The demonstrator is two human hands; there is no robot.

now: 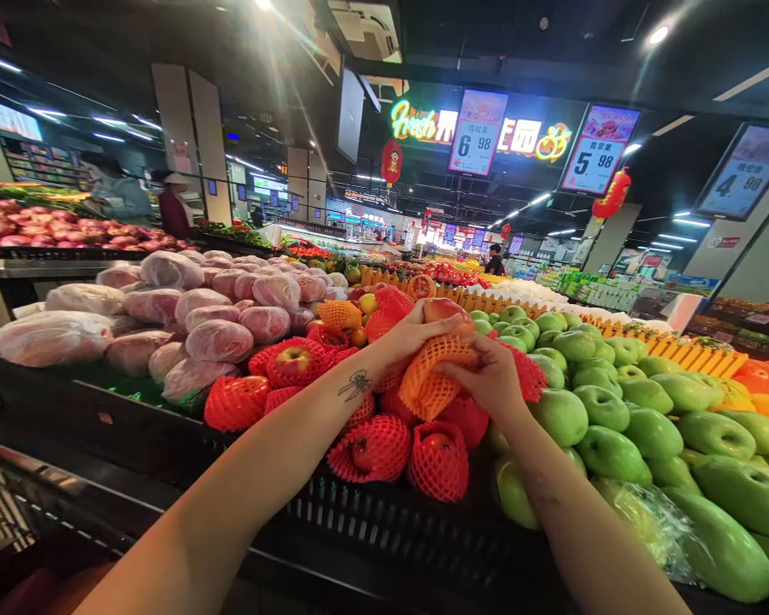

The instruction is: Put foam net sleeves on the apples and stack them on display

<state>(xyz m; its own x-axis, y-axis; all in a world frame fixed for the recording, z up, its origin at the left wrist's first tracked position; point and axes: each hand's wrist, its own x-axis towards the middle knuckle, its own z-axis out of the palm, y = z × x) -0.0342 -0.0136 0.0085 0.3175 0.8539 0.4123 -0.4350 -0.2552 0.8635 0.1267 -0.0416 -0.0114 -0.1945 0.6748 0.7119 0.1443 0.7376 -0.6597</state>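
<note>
A red apple (447,314) sits above the pile, partly out of an orange foam net sleeve (431,384). My left hand (413,331) is closed on the apple from the left, thumb across its front. On the other side, my right hand (490,369) pinches the sleeve's upper edge between thumb and fingers. The sleeve hangs down below the fruit, and the hands hide part of the apple. Right under them lie apples in red foam nets, one at the front (439,461) and another beside it (368,448).
Green apples (606,406) fill the right side of the display. To the left are plastic-wrapped pinkish fruits (221,340). A black slatted crate edge (359,517) runs along the front. Price signs (478,132) hang overhead, and a few people stand farther back.
</note>
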